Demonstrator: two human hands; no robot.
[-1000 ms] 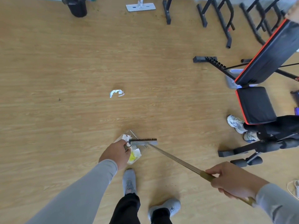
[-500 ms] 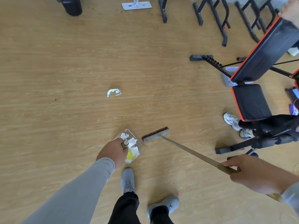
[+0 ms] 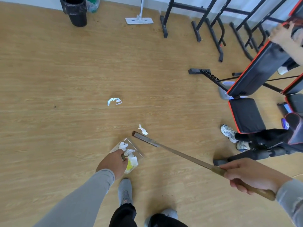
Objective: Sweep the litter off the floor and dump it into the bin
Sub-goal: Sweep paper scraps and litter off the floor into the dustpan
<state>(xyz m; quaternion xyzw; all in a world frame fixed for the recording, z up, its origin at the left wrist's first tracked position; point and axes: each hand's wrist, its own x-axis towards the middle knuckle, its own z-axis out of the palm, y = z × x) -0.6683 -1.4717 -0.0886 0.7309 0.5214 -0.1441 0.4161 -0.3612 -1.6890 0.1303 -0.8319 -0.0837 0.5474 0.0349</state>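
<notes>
I can read no text, label, brand or number anywhere here. The crumpled yellow wrapper (image 3: 129, 166) in the clear plastic dustpan (image 3: 136, 152) near me carries some dark marks, but they are too small and blurred to make out. The small blue-and-white packet (image 3: 285, 123) on the floor at the far right, under the black red-trimmed padded bench (image 3: 246, 115), shows print that I cannot read either.

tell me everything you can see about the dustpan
The dustpan is clear, see-through plastic with thin raised walls. It sits low at the wood floor, just ahead of the person's shoe. The left hand grips its near end. Inside lie crumpled white paper scraps and a yellow piece. The broom head is just beyond its far corner.
</notes>
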